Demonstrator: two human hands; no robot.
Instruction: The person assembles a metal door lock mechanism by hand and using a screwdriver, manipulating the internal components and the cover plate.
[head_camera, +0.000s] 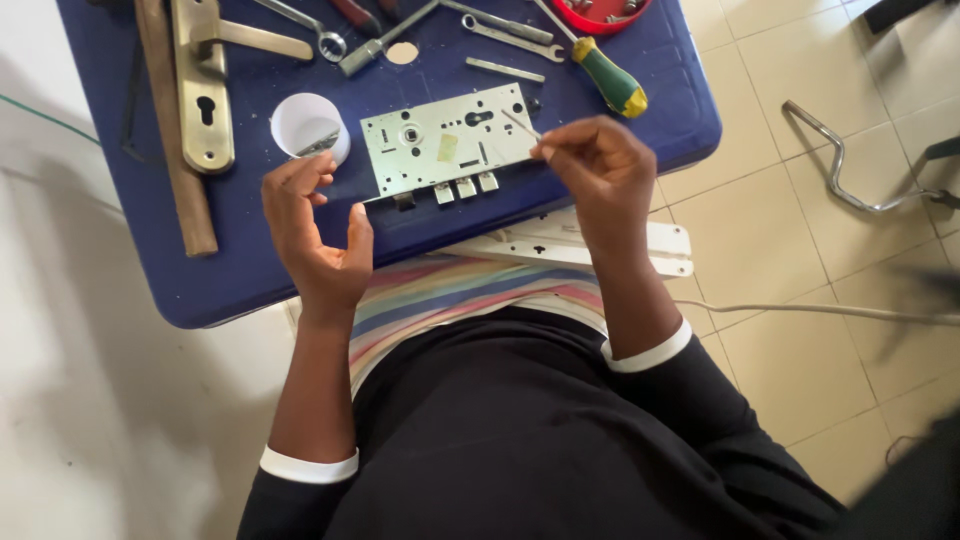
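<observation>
A long wooden strip (176, 130) was laid along the left part of the blue table (250, 270), with a brass door-handle plate (203, 85) set just beside it. A small white cup (309, 126) was placed to the right of the plate, and a small metal piece was seen inside it. The left hand (315, 230) was held just in front of the cup, fingers loosely curled and apart, nothing gripped, the thumb raised near the lower left corner of the lock. The grey metal mortise lock case (447, 142) was laid flat near the table's front edge, between the two hands, its bolts pointed toward the person. Wrenches (510, 35) and other tools were scattered behind it. A thin metal pin (520, 125) was pinched between the thumb and fingertips of the right hand (600, 170), its far end held over the lock's right edge. A screwdriver with a green and yellow handle (610, 80) was laid just behind that hand, and a red tray (600, 12) was seen at the top edge. A bent metal tube (840, 165) was left on the tiled floor (800, 380) at far right.
</observation>
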